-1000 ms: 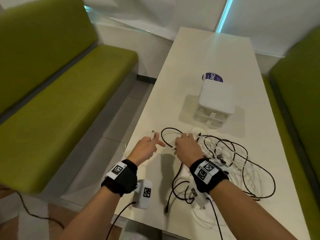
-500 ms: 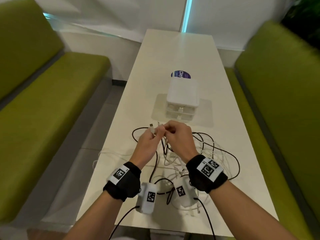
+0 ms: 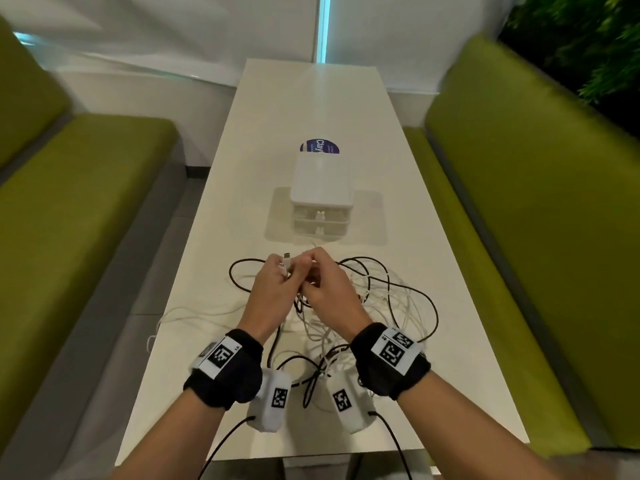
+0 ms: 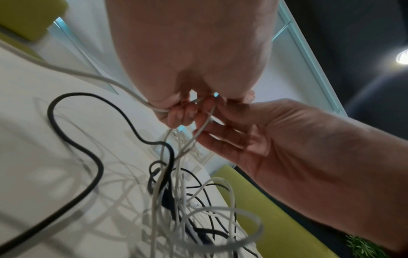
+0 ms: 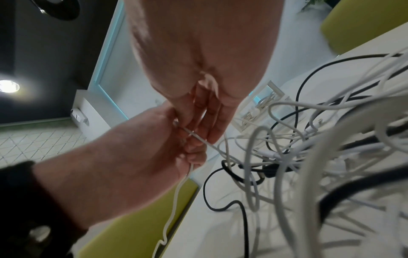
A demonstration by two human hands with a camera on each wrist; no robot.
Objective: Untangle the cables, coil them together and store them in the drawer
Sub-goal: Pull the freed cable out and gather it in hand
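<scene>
A tangle of white and black cables (image 3: 384,299) lies on the white table (image 3: 311,109), in front of a small white drawer unit (image 3: 322,199) whose two drawers are closed. My hands meet just above the near side of the tangle. My left hand (image 3: 284,271) grips a white cable (image 4: 88,75) close to its end, and the plug (image 3: 286,260) sticks up out of the fist. My right hand (image 3: 310,273) pinches the same white cable (image 5: 199,138) right beside the left fingers (image 4: 176,113). From there the cable hangs down into the tangle, and a black cable (image 4: 97,165) loops beside it.
Green benches (image 3: 79,216) run along both long sides of the table. A round blue sticker (image 3: 320,147) lies behind the drawer unit. White cable strands (image 3: 180,313) trail over the table's left edge. The far half of the table holds nothing else.
My left hand carried the white plug to the right until it met my right hand, which has taken hold of the same cable. The head view has swung to centre on the table.
</scene>
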